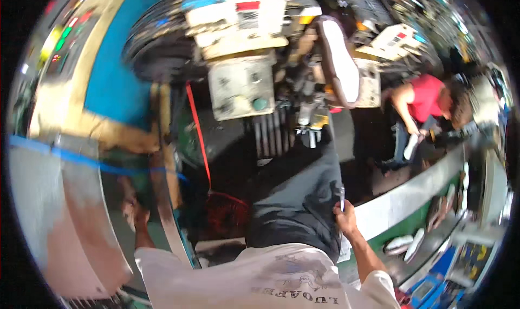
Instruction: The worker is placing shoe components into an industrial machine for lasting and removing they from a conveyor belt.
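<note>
My right hand point(345, 218) is closed beside my right thigh, round a slim, pale, metallic-looking tool point(342, 198) that points up from the fist; its exact kind cannot be made out. Low on the left, my left hand point(135, 211) hangs between a rounded metal cover and a wooden-edged frame. Motion blurs its fingers, so its grip is unclear. In front of me, a brown shoe point(338, 60) sits in the machine point(244, 33), its white underside facing me. Neither hand touches the shoe.
A co-worker in a red top point(425, 98) bends at the right with a pale object in hand. A red cord point(198, 136) hangs below the machine. Several shoes point(406, 244) lie along the rack at right. A blue-topped table point(116, 65) and lit control panel point(65, 44) stand left.
</note>
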Demonstrator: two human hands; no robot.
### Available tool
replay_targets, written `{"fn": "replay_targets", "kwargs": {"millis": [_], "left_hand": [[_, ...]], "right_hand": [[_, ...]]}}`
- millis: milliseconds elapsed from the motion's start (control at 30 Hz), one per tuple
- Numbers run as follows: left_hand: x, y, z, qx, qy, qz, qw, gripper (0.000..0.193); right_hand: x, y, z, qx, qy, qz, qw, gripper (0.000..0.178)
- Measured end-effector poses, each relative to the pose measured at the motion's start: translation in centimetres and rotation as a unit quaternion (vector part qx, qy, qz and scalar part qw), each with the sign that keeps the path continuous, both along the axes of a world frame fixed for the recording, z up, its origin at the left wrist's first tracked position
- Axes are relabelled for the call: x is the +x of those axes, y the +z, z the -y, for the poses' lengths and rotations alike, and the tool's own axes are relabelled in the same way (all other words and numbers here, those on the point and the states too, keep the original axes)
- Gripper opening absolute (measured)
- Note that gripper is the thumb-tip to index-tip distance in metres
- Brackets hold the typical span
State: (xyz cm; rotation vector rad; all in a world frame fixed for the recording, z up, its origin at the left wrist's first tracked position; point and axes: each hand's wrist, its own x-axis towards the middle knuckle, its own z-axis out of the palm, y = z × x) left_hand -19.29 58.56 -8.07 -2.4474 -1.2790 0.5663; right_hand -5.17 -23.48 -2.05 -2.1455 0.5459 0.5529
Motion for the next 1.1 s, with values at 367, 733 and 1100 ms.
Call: {"fn": "replay_targets", "kwargs": {"millis": [367, 733, 1100], "left_hand": [[9.7, 0.2, 9.7, -0.208, -0.139, 0.015, 0.968, 0.031], [48.6, 13.2, 49.7, -0.772, -0.127, 0.465, 0.414, 0.061], [51.3, 21.0, 57.6, -0.88, -0.044, 0.31, 0.358, 0.052]], "right_hand": [[1.2, 2.6, 1.0, 0.208, -0.187, -0.064, 0.958, 0.028], [0.6, -1.9, 4.6, 0.363, -0.16, -0.036, 0.917, 0.031], [-5.5, -2.4, 4.7, 0.359, -0.17, 0.07, 0.915, 0.035]]}}
